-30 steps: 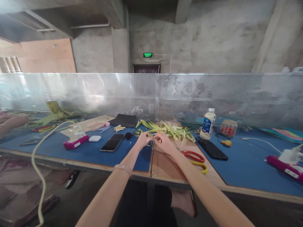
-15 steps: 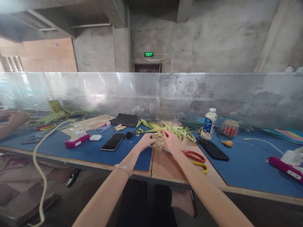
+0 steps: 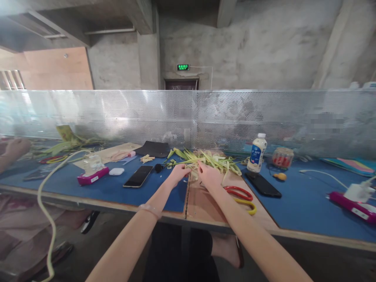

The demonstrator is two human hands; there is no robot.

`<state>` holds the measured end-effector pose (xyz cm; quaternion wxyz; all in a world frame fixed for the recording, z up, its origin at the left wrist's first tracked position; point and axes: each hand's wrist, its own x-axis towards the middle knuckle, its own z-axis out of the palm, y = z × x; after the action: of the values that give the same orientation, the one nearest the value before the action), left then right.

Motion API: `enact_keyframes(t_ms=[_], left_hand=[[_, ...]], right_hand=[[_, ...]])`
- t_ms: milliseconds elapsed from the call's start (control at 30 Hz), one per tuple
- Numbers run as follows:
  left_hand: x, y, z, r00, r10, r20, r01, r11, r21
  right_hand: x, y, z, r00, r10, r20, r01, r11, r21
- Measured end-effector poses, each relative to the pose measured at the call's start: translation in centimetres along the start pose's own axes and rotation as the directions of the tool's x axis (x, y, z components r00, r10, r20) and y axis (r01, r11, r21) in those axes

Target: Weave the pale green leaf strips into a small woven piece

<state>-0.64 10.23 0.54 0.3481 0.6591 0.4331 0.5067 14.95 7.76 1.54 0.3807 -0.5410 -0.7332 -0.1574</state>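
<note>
My left hand [image 3: 177, 174] is closed, its thumb and fingertips pinched at the near edge of a pile of yellow-green leaf strips [image 3: 216, 158] that look like husk. Just to its right, my right hand [image 3: 208, 174] is also closed, fingers pointing away from me into the pile. A pale leaf strip [image 3: 194, 172] shows between the two hands; its ends are hidden by the fingers. Under my right wrist lie scissors with one red and one yellow handle [image 3: 248, 206], their blades mostly covered.
A black phone [image 3: 138, 176] and white earphone case [image 3: 116, 171] lie left. On the right are a bottle [image 3: 256, 153], a dark phone [image 3: 262, 184], a jar [image 3: 282, 157] and a magenta power strip [image 3: 354, 208]. A perforated metal screen [image 3: 132, 113] runs behind. Another person's hand [image 3: 18, 149] is far left.
The pale loops that showed between my hands have shifted lower and out of sight, and a thin strip shows there instead. My hands stay close together. The view has turned slightly right.
</note>
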Motion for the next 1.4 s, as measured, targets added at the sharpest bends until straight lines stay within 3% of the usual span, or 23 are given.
enact_keyframes(t_ms=[233,367,500,800,1067,1200,1400], left_hand=[[0.2,-0.2,0.0,0.999,-0.037,-0.022,0.036,0.998,-0.053],[0.2,-0.2,0.0,0.997,-0.057,-0.052,0.054,0.997,-0.057],[0.1,-0.1,-0.1,0.997,-0.049,-0.067,0.044,0.996,-0.073],[-0.3,0.3,-0.2,0.996,-0.032,-0.08,0.03,0.999,-0.028],[-0.3,0.4,0.0,0.997,0.08,-0.012,-0.077,0.982,0.174],[-0.3,0.5,0.0,0.99,0.143,-0.001,-0.137,0.95,0.279],[-0.3,0.5,0.1,0.983,0.185,0.003,-0.18,0.949,0.257]], right_hand=[[-0.3,-0.5,-0.6,0.999,-0.015,0.029,0.02,0.981,-0.192],[-0.5,-0.9,-0.6,0.99,-0.103,0.095,0.124,0.96,-0.25],[-0.7,-1.5,-0.5,0.967,-0.22,0.128,0.244,0.946,-0.213],[-1.0,-2.3,-1.1,0.948,-0.28,0.152,0.304,0.937,-0.17],[-0.9,-2.3,-1.3,0.952,-0.23,0.203,0.257,0.959,-0.119],[-0.7,-1.8,-1.0,0.957,-0.221,0.187,0.23,0.973,-0.025],[-0.2,-0.7,0.2,0.965,-0.252,0.075,0.231,0.948,0.218]])
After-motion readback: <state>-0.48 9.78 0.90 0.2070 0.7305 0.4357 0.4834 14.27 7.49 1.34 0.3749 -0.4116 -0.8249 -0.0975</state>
